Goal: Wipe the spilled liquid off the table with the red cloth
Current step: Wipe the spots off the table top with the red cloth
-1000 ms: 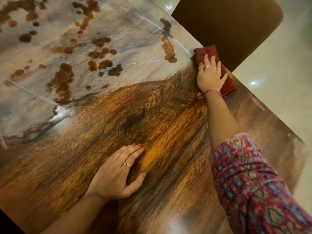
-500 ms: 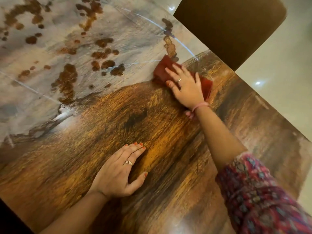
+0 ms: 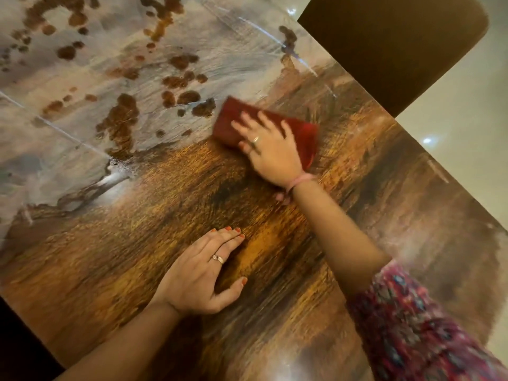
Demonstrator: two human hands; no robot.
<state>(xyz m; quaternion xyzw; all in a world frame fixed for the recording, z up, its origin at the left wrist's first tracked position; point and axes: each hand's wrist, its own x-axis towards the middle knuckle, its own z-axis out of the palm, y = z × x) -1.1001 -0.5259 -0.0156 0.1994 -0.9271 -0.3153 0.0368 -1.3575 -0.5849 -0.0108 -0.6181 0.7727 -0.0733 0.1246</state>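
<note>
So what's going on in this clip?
A person is wiping a wooden table with a folded red cloth, pressed flat under the right hand. The cloth's front edge sits just short of brown spilled liquid, which dots the far side unwiped. The left hand rests flat on the table nearer the person.

Lighting is warm and kinda dim, like indoor evening light. The glossy table (image 3: 165,204) throws a big pale glare across its far left part, with thin bright streaks cutting through it, and a small hot spot sits on the floor (image 3: 427,140) past the right edge. The right hand (image 3: 270,149) and red cloth (image 3: 299,133) are smeared with motion blur, the patterned sleeve (image 3: 417,334) too. The left hand (image 3: 200,281) is sharper and casts a soft shadow under its palm. Table edges bend from the wide lens.
</note>
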